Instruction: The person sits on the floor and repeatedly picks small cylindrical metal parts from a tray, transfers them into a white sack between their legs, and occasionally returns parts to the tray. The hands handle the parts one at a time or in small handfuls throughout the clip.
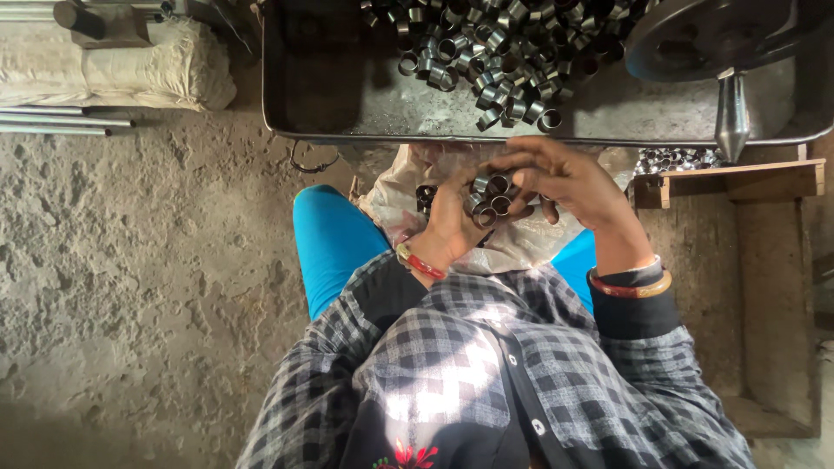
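Checked sleeves lead to both hands' fingers (486,174) cupping metal rings (486,198) between them.

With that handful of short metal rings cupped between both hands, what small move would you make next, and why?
Probably curl the left hand tighter under the metal rings. They sit loosely heaped, with the right hand only touching them from the side, over the plastic bag.

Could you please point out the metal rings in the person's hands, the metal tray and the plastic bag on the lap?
metal rings (488,198): head view, on the cluster held in the hands.
metal tray (608,137): head view, on its front rim.
plastic bag (393,201): head view, on its crumpled left side.
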